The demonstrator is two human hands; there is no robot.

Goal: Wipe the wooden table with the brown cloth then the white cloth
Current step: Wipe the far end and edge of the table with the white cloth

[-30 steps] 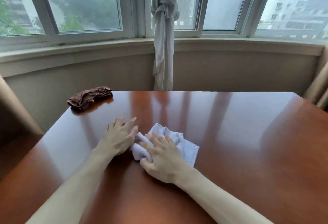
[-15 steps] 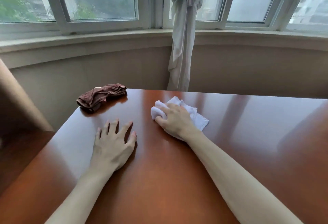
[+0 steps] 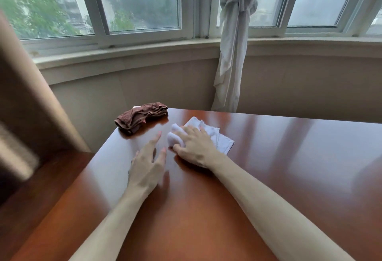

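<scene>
Here the right hand (image 3: 196, 149) presses the white cloth (image 3: 213, 134) on the table (image 3: 289, 167).

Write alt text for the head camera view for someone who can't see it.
A person's right hand presses a bunched white cloth onto a glossy wooden table, while the left hand lies open just beside it. A folded brown cloth sits untouched at the table's far left corner, below a bay window with a tied curtain.

Soft grey daylight from the windows (image 3: 136, 2) glares pale across the glossy desk (image 3: 289, 157), while the left edge smears with blur.
</scene>
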